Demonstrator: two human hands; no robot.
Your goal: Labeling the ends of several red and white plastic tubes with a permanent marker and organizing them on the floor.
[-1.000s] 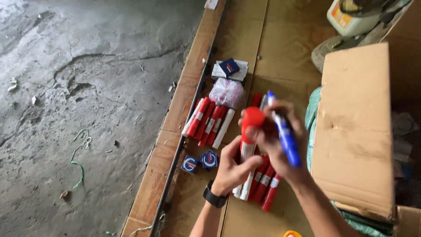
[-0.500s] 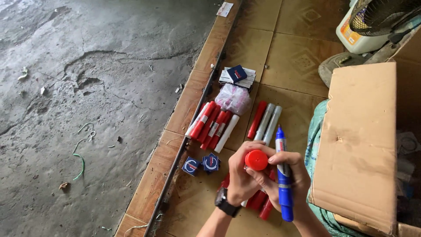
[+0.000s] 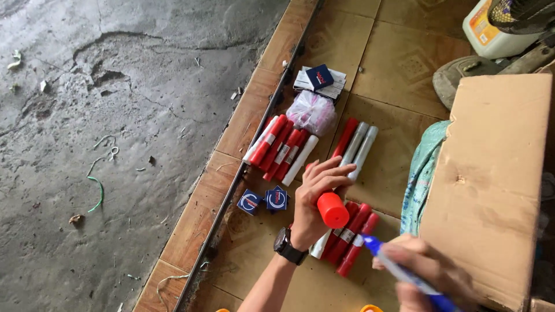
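Observation:
My left hand (image 3: 317, 196), with a black watch on its wrist, grips a red-capped tube (image 3: 332, 210) over the tiled floor. Below and right of it, my right hand (image 3: 428, 271) holds a blue marker (image 3: 399, 271), tip pointing up-left toward the tube. Under the left hand lies a row of red and white tubes (image 3: 351, 236). Another bundle of red and white tubes (image 3: 280, 149) lies further up, beside three more tubes (image 3: 357, 141).
A cardboard box (image 3: 491, 179) stands at the right over a green cloth (image 3: 421, 173). Two small blue boxes (image 3: 265, 200) sit by the floor rail. A plastic bag (image 3: 313, 111), a small dark blue box (image 3: 319, 76) and a white jug (image 3: 495, 32) lie further back. Rough concrete fills the left.
My left hand has lowered the red-capped tube toward the row on the floor. My right hand with the marker has dropped to the lower right, away from the tube.

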